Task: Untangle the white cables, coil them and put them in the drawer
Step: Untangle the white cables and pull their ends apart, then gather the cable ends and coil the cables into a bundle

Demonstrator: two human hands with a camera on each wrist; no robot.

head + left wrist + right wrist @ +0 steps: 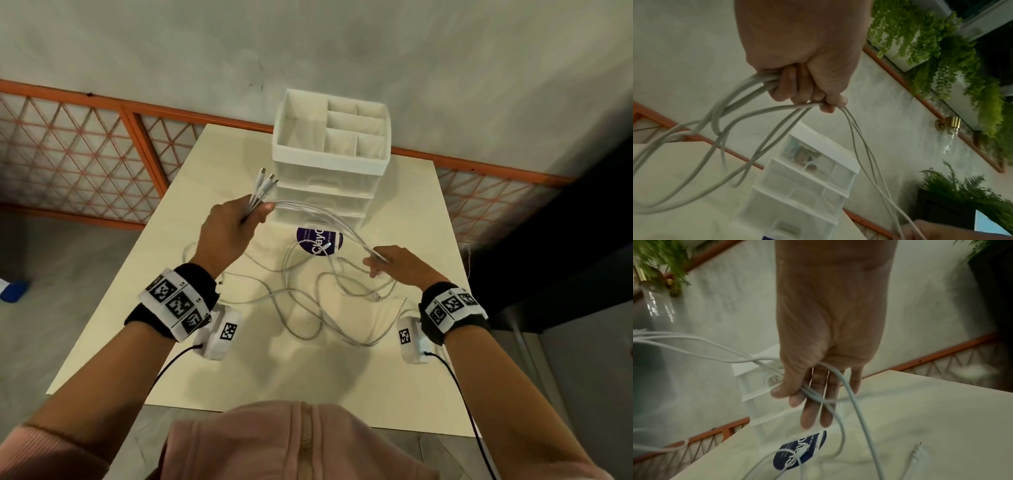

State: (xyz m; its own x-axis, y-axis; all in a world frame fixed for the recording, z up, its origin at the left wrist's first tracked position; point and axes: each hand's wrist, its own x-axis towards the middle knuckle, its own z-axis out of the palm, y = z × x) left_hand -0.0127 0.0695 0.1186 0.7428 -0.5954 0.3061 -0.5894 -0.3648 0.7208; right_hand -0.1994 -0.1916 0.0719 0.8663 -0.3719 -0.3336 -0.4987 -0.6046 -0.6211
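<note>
Several white cables (329, 219) stretch between my two hands above the cream table (239, 370). My left hand (239, 219) grips a bundle of them in a fist, with three plug ends (269, 180) sticking out past the fingers. My right hand (380, 262) pinches the same strands between thumb and fingers lower to the right. In the right wrist view the cables (813, 394) cross the fingers (807, 415). The remaining cable lies in tangled loops (308, 301) on the table between my wrists. A white drawer unit (329, 171) stands at the table's far side, its drawers shut.
A round purple sticker (318, 241) lies on the table before the drawer unit. The unit's top tray (342, 126) has empty compartments. An orange lattice fence (102, 154) and a grey wall stand behind the table. A blue object (13, 291) lies on the floor at left.
</note>
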